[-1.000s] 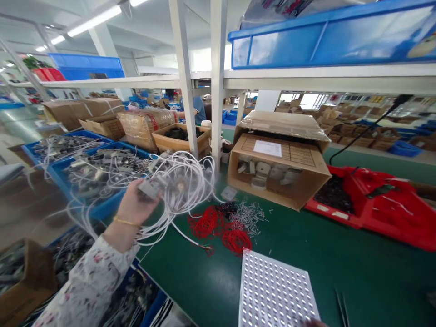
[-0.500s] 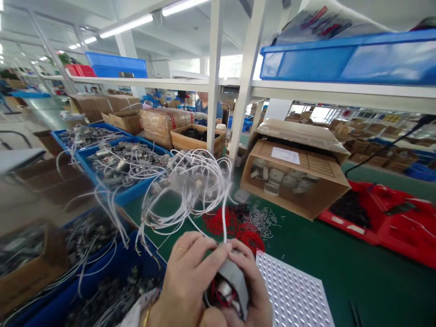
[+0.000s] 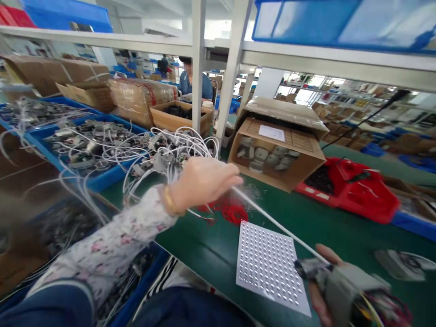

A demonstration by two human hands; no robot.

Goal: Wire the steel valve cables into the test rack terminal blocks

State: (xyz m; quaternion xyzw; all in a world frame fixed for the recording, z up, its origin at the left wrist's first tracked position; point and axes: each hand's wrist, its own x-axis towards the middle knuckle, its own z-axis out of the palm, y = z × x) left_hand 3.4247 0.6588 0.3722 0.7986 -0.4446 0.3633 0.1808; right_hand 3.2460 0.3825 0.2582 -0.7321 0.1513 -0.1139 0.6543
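Note:
My left hand (image 3: 207, 181), in a floral sleeve, is closed on a white cable (image 3: 269, 218) above the green table. The cable runs taut down to a grey device (image 3: 354, 290) at the lower right. That device lies in my right hand (image 3: 320, 290), its fingers around the underside and partly hidden. Coloured wires show at the device's open end. Between the hands is a white studded sheet (image 3: 269, 268). A heap of parts with looped white cables (image 3: 170, 152) is behind my left hand.
Blue bins of parts (image 3: 112, 175) stand at the left. A cardboard box (image 3: 289, 179) of grey pieces is behind, with a red tray (image 3: 361, 209) beside it. Red coils (image 3: 235, 213) lie mid-table. Another grey piece (image 3: 398, 265) lies at right. Shelf posts (image 3: 197, 68) rise behind; a person (image 3: 204, 86) sits beyond.
My hands have moved apart, the right one carrying the device rightward, the left one up along the cable, which is stretched between them. The view has shifted right and down.

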